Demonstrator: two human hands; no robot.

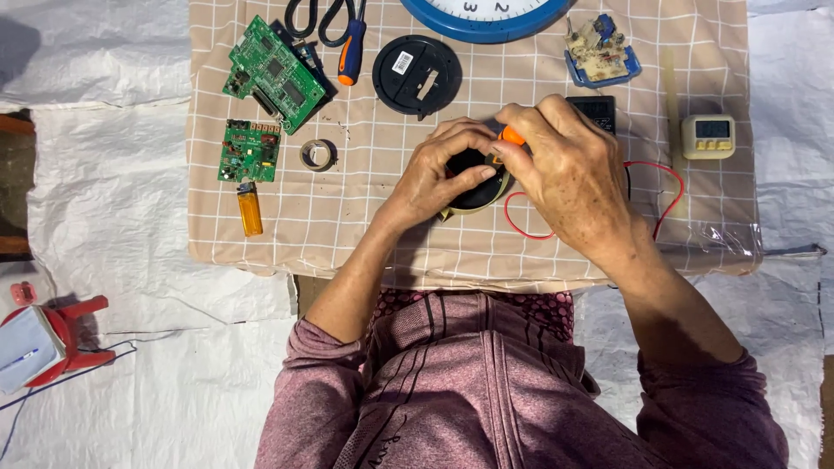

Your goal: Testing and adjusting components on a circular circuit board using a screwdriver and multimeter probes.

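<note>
On a checked beige cloth [365, 234] spread over white sheeting, a person in a mauve top [486, 382] bends over the work with both bare hands. At the top edge lies part of a blue-rimmed wall clock [434, 19]. Below it sits a black round back cover [417, 75]. To the left are a large green circuit board [274, 73] and, just under it, a smaller green circuit board [249, 150]. Scissors [314, 19] and an orange-handled screwdriver [351, 54] lie near the larger board. At top right a small board rests in a blue tray [599, 52], and a pale digital timer [708, 136] sits near the right edge.

In the middle of the cloth is a black round part [476, 182], touching both hands. The left hand [439, 174] curls around its left side, thumb resting across it. The right hand [569, 169] is closed in a pinch on a small orange-tipped tool [511, 136] held over the part; its tip is hidden by the fingers. A red wire [665, 208] loops out from beneath the right hand. A roll of tape [317, 155] and a yellow lighter [249, 208] lie well to the left.
</note>
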